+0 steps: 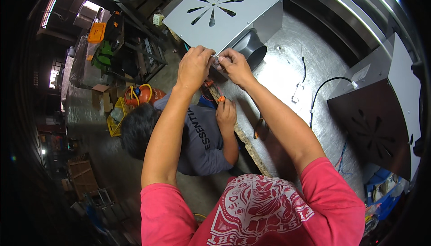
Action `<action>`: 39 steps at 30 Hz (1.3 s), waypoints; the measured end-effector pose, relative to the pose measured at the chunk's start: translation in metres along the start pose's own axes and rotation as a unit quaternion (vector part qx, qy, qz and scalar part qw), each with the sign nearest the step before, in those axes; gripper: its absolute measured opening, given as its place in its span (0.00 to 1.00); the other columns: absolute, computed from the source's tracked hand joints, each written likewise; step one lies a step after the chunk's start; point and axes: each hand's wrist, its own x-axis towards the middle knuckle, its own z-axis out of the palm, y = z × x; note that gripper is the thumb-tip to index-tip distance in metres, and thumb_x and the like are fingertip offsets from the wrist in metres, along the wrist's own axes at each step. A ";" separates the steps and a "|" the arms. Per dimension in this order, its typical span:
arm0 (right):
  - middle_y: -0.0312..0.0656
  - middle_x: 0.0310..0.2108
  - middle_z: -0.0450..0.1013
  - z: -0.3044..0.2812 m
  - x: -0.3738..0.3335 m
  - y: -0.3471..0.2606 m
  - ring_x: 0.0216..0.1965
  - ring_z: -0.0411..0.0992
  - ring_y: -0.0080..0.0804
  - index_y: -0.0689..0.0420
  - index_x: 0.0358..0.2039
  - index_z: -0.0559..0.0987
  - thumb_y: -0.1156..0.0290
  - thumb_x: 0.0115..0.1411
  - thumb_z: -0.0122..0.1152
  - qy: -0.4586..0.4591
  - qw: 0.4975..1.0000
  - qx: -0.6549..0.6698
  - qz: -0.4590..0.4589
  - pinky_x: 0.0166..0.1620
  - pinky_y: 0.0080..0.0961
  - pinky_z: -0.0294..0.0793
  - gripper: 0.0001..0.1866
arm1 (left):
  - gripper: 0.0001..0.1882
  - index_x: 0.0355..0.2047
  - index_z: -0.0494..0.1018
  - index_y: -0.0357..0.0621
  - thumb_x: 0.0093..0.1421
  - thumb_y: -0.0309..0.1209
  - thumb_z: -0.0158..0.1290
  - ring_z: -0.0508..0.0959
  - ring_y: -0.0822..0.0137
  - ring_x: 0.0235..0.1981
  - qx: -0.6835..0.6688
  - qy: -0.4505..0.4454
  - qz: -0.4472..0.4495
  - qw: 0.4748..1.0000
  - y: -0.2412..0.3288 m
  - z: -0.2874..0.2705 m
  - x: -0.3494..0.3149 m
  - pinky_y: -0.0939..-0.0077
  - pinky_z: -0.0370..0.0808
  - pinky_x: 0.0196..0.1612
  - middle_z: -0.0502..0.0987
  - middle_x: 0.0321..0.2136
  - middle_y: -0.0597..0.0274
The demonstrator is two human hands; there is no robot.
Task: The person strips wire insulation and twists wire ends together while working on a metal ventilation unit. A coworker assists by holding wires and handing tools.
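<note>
My left hand (195,67) and my right hand (237,68) meet at the near edge of a grey metal box (246,10), close to its dark round duct outlet (251,48). Fingertips of both are pinched around a small, thin, light-coloured piece (216,56), too small to name. The box has a petal-shaped vent cut into its panel. Just below my hands, a co-worker's hand (226,115) grips something with an orange end (221,98).
The co-worker in a grey shirt (197,145) crouches beside the metal table (280,59). A second vented box (372,124) stands at the right, with a black cable (321,86). An orange-handled tool (257,129) lies near the table's edge. An orange gas cylinder (146,94) stands left.
</note>
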 end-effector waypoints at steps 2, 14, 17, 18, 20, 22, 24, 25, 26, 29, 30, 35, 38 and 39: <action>0.42 0.33 0.79 0.000 0.001 0.002 0.33 0.80 0.23 0.65 0.40 0.77 0.71 0.68 0.57 -0.007 1.000 0.024 0.000 0.35 0.21 0.76 0.09 | 0.09 0.40 0.80 0.47 0.59 0.27 0.60 0.78 0.51 0.41 -0.009 0.001 -0.015 1.000 0.000 0.002 0.001 0.58 0.76 0.44 0.79 0.36 0.57; 0.38 0.36 0.78 0.005 0.001 0.000 0.35 0.78 0.19 0.63 0.42 0.77 0.72 0.70 0.57 -0.016 0.990 0.142 0.017 0.36 0.16 0.77 0.07 | 0.05 0.38 0.79 0.44 0.62 0.29 0.58 0.78 0.48 0.41 -0.044 -0.025 -0.047 0.998 -0.003 -0.005 0.001 0.55 0.75 0.45 0.79 0.35 0.54; 0.36 0.34 0.78 0.006 0.002 0.002 0.32 0.74 0.16 0.63 0.40 0.77 0.72 0.70 0.59 -0.024 0.992 0.124 -0.005 0.35 0.16 0.76 0.06 | 0.06 0.38 0.78 0.44 0.62 0.30 0.58 0.78 0.48 0.41 -0.054 -0.029 -0.046 0.997 -0.003 -0.007 0.000 0.55 0.75 0.45 0.78 0.35 0.53; 0.36 0.33 0.77 0.005 0.002 0.003 0.31 0.73 0.16 0.63 0.40 0.78 0.72 0.70 0.59 -0.023 0.993 0.113 -0.012 0.35 0.16 0.75 0.06 | 0.06 0.38 0.78 0.44 0.62 0.31 0.58 0.78 0.47 0.41 -0.058 -0.032 -0.048 0.997 -0.004 -0.008 0.000 0.55 0.75 0.45 0.78 0.35 0.53; 0.35 0.32 0.77 0.006 0.002 0.004 0.30 0.72 0.16 0.63 0.39 0.78 0.72 0.69 0.60 -0.020 0.994 0.100 -0.025 0.35 0.17 0.75 0.06 | 0.07 0.38 0.78 0.43 0.62 0.31 0.58 0.78 0.47 0.41 -0.064 -0.037 -0.051 0.996 -0.004 -0.009 0.001 0.56 0.75 0.45 0.78 0.35 0.52; 0.35 0.33 0.77 0.007 0.003 0.004 0.30 0.73 0.16 0.63 0.39 0.79 0.72 0.68 0.61 -0.013 0.994 0.099 -0.032 0.35 0.17 0.74 0.06 | 0.08 0.38 0.78 0.42 0.62 0.32 0.57 0.78 0.47 0.41 -0.072 -0.040 -0.053 0.995 -0.004 -0.010 0.001 0.56 0.75 0.45 0.78 0.35 0.51; 0.35 0.32 0.77 0.008 0.004 0.004 0.30 0.73 0.17 0.62 0.39 0.79 0.72 0.68 0.62 -0.009 0.996 0.070 -0.049 0.35 0.17 0.74 0.06 | 0.08 0.37 0.78 0.40 0.62 0.32 0.58 0.78 0.47 0.40 -0.078 -0.034 -0.053 0.995 -0.005 -0.010 0.002 0.56 0.75 0.45 0.78 0.34 0.50; 0.35 0.32 0.78 0.008 0.004 0.003 0.30 0.73 0.17 0.62 0.39 0.80 0.72 0.68 0.62 -0.003 0.997 0.058 -0.044 0.35 0.17 0.73 0.06 | 0.08 0.36 0.78 0.39 0.62 0.32 0.58 0.79 0.46 0.40 -0.084 -0.029 -0.054 0.995 -0.005 -0.011 0.002 0.56 0.75 0.44 0.78 0.33 0.49; 0.35 0.31 0.78 0.009 0.004 0.003 0.30 0.73 0.17 0.62 0.39 0.80 0.72 0.68 0.62 -0.002 0.997 0.064 -0.048 0.35 0.17 0.73 0.06 | 0.09 0.36 0.78 0.39 0.62 0.32 0.58 0.79 0.46 0.38 -0.088 -0.035 -0.056 0.994 -0.005 -0.011 0.002 0.56 0.75 0.43 0.79 0.33 0.49; 0.35 0.30 0.78 0.012 0.004 0.001 0.30 0.73 0.17 0.63 0.39 0.80 0.72 0.67 0.63 0.008 0.996 0.080 -0.032 0.35 0.18 0.73 0.06 | 0.10 0.34 0.78 0.37 0.62 0.33 0.58 0.79 0.46 0.34 -0.100 -0.047 -0.071 0.991 -0.005 -0.012 0.002 0.57 0.75 0.40 0.79 0.31 0.48; 0.35 0.29 0.78 0.012 0.003 0.001 0.30 0.74 0.17 0.63 0.38 0.80 0.72 0.67 0.63 0.011 0.996 0.081 -0.030 0.35 0.19 0.73 0.07 | 0.10 0.34 0.78 0.37 0.63 0.34 0.58 0.79 0.47 0.33 -0.103 -0.048 -0.078 0.990 -0.004 -0.012 0.002 0.58 0.75 0.39 0.79 0.31 0.48; 0.42 0.29 0.80 0.009 0.004 0.000 0.30 0.76 0.24 0.64 0.38 0.79 0.71 0.66 0.64 0.006 0.998 -0.009 -0.055 0.37 0.26 0.76 0.09 | 0.13 0.34 0.79 0.35 0.64 0.35 0.57 0.80 0.55 0.27 -0.169 -0.064 -0.149 0.972 -0.001 -0.012 0.005 0.61 0.76 0.33 0.79 0.28 0.53; 0.47 0.32 0.81 0.005 0.002 -0.004 0.32 0.79 0.32 0.65 0.38 0.78 0.70 0.65 0.63 0.000 0.991 -0.084 -0.106 0.39 0.31 0.77 0.10 | 0.14 0.32 0.78 0.35 0.65 0.35 0.54 0.77 0.63 0.22 -0.321 -0.106 -0.304 0.891 -0.002 -0.005 0.004 0.64 0.73 0.26 0.76 0.24 0.60; 0.48 0.32 0.81 0.004 -0.001 -0.005 0.32 0.80 0.36 0.65 0.38 0.78 0.70 0.65 0.63 0.001 0.987 -0.101 -0.122 0.40 0.33 0.77 0.10 | 0.14 0.30 0.77 0.36 0.65 0.35 0.53 0.75 0.66 0.18 -0.354 -0.099 -0.315 0.875 -0.003 -0.002 0.003 0.67 0.70 0.21 0.74 0.21 0.63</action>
